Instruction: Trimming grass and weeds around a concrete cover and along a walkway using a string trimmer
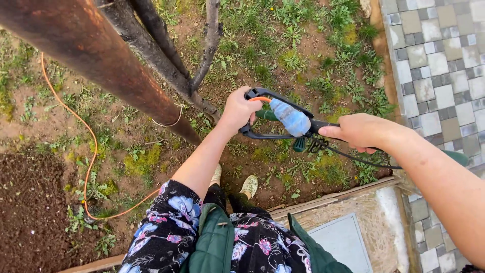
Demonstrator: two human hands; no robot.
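Observation:
I look straight down at a garden tool (283,119) with a black loop handle, a green shaft and a pale blue wrap on it. My left hand (238,108) grips the front of the loop handle. My right hand (359,130) is closed on the shaft behind the wrap, where a black cord (353,157) trails away to the right. Below the tool I see my two light shoes (248,186) on the ground, my floral sleeve (166,230) and a green vest.
A thick rusty brown trunk or pole (96,58) and thinner dark branches (166,55) slant from the upper left. An orange cable (88,151) snakes over weedy soil. Grey paving (439,76) lies on the right, a wooden-edged board with a grey panel (343,237) below.

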